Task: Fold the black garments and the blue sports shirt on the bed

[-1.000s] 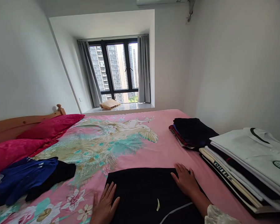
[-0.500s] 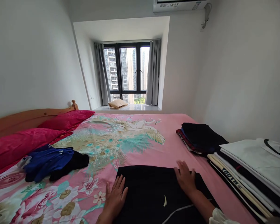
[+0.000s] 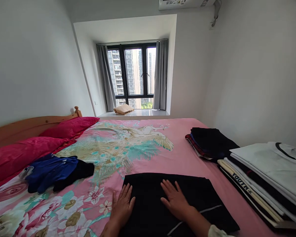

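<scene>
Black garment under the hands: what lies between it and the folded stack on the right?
Only a strip of bare pink bedspread, seen in the head view.

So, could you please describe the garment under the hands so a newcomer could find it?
Start at the pink flowered bed. At its near edge, under the left hand and right hand, lies a folded black garment. Unlike the stacked clothes on the right and the blue heap on the left, it lies alone and bears a thin white stripe.
</scene>
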`<state>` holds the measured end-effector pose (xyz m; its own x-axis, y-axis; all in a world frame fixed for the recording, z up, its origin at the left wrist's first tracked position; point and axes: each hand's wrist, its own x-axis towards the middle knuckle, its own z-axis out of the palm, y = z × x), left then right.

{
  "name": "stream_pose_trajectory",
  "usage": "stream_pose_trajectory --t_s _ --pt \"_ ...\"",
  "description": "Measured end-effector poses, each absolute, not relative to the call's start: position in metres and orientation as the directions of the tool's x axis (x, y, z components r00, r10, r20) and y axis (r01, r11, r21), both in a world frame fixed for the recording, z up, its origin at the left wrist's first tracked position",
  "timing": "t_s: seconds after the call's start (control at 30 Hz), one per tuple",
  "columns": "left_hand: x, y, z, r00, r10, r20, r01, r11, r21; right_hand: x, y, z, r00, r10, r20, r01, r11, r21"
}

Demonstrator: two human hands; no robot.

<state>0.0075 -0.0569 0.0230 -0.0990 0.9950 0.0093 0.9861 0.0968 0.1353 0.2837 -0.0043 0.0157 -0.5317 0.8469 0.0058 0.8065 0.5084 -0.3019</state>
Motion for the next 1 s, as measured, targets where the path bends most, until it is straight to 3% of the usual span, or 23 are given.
stream_pose_trajectory --t_s 0.13,0.27,0.53,0.8,0.9,1.0 --pt "0.008 -0.056 0.024 -0.099 0.995 0.011 0.984 0.096 0.151 0.387 0.009 0.003 -0.340 0.940 0.021 0.924 0.337 -0.182" --pt "0.007 -0.054 0.021 -0.098 0.995 0.027 0.984 0.093 0.152 0.444 0.015 -0.016 -0.270 0.960 0.080 0.953 0.278 -0.121" --pt "0.015 -0.054 0.027 -0.110 0.994 -0.009 0.993 0.110 0.049 0.448 0.016 -0.024 -0.154 0.976 0.153 0.947 0.190 -0.260" --pt "0.033 -0.036 0.061 -0.120 0.991 -0.060 0.992 0.122 0.021 0.444 0.014 -0.016 -0.116 0.989 0.088 0.960 0.135 -0.244" --pt "0.081 -0.031 0.077 -0.024 1.000 -0.012 0.998 0.025 0.062 0.443 0.014 -0.016 -0.111 0.990 0.081 0.963 0.127 -0.239" --pt "0.152 -0.036 0.079 0.184 0.983 0.021 0.969 -0.185 0.161 0.445 0.016 -0.019 -0.117 0.989 0.089 0.961 0.136 -0.241"
